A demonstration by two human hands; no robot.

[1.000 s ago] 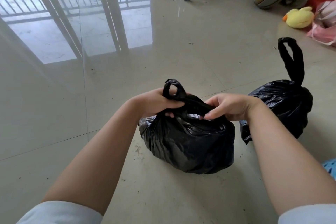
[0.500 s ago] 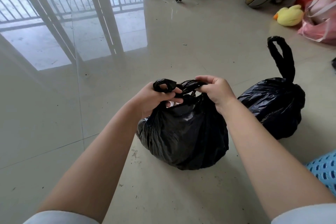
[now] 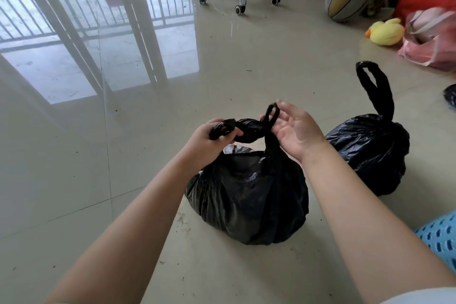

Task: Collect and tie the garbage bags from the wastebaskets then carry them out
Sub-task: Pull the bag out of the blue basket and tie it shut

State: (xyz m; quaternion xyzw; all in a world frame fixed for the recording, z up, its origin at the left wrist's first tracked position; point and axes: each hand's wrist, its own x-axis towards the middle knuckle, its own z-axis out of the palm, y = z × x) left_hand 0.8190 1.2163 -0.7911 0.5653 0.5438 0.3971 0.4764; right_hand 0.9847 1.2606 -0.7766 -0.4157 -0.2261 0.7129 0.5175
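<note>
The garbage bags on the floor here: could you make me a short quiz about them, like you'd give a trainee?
1. True or false: the near garbage bag rests on the floor.
2. Which hand is closed around a black handle? A) left hand B) right hand C) neither
3. Fill in: beside it, on the person's right, the far garbage bag has its handle loop standing ____.

Key:
1. True.
2. A. The right hand is open, its fingers spread beside the other handle loop.
3. Upright.
</note>
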